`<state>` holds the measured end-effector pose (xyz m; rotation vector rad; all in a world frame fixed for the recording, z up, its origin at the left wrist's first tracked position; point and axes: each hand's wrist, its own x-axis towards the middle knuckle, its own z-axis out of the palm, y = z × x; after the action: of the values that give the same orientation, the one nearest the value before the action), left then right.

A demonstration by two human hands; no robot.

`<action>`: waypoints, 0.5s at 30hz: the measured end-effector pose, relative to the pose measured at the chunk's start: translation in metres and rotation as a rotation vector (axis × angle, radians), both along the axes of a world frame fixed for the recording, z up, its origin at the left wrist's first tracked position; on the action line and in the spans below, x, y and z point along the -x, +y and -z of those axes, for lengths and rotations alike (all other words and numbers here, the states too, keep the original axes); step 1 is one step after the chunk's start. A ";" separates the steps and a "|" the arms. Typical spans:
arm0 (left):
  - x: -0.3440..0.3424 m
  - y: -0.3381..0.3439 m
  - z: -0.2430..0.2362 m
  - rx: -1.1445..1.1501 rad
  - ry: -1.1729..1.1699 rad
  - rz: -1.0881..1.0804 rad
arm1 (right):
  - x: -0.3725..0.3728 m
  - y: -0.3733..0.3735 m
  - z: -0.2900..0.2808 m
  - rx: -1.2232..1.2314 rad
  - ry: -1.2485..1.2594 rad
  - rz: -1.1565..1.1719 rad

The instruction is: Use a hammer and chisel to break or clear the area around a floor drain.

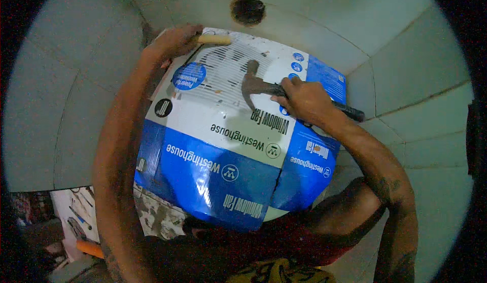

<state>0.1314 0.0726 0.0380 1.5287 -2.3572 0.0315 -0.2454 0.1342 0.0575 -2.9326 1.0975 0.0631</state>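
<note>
My right hand (307, 100) is closed round the black handle of a claw hammer (256, 86). The metal head is to the left of my fist, over the white part of a carton. Farther left, at the carton's far left edge, my left hand (177, 40) is closed on a tool with a pale yellow handle (215, 40); its other end is hidden, so I cannot tell its kind. Beneath both hands, the blue and white cardboard carton (228, 136) spreads in front of me, its print upside down. Small bits of debris are scattered on its pale striped picture.
Pale tiled walls (416, 64) surround the carton at the back and right. A dark rough hole (248, 11) is in the wall behind it. At the lower left are several tools on a white surface (76, 207) and an orange object (90, 249). My bent leg (345, 209) is close to the carton.
</note>
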 end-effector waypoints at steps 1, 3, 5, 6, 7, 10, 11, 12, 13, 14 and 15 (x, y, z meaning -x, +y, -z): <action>0.001 0.001 0.001 0.002 0.017 -0.007 | 0.001 0.002 0.002 0.010 -0.005 0.014; 0.009 0.001 0.001 -0.075 0.059 -0.025 | 0.000 0.002 0.002 0.027 0.017 0.009; -0.001 0.005 0.016 0.013 0.131 0.004 | -0.006 0.005 0.003 0.023 -0.023 0.033; -0.007 0.009 0.026 0.100 0.178 0.043 | -0.011 0.007 -0.001 -0.019 -0.025 0.081; -0.005 0.012 0.024 0.100 0.199 0.032 | -0.013 0.009 -0.001 -0.018 -0.004 0.072; -0.002 0.023 0.020 -0.157 0.178 -0.103 | -0.018 0.006 0.002 0.019 0.046 0.137; -0.004 0.026 0.027 -0.084 0.225 -0.040 | -0.021 0.005 0.001 0.020 0.064 0.123; -0.004 0.027 0.032 -0.011 0.270 0.023 | -0.025 0.005 0.000 0.067 0.043 0.081; 0.002 0.028 0.028 -0.009 0.288 0.026 | -0.025 0.004 -0.001 0.116 0.023 0.054; 0.008 0.036 0.016 -0.110 0.234 0.089 | -0.026 0.001 0.000 0.112 0.034 0.047; 0.012 0.038 0.009 -0.207 0.178 0.151 | -0.029 -0.002 0.001 0.078 -0.003 0.036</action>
<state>0.1189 0.1108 0.0291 1.3719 -2.3831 -0.3793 -0.2169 0.1322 0.0563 -2.9784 1.1785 0.0157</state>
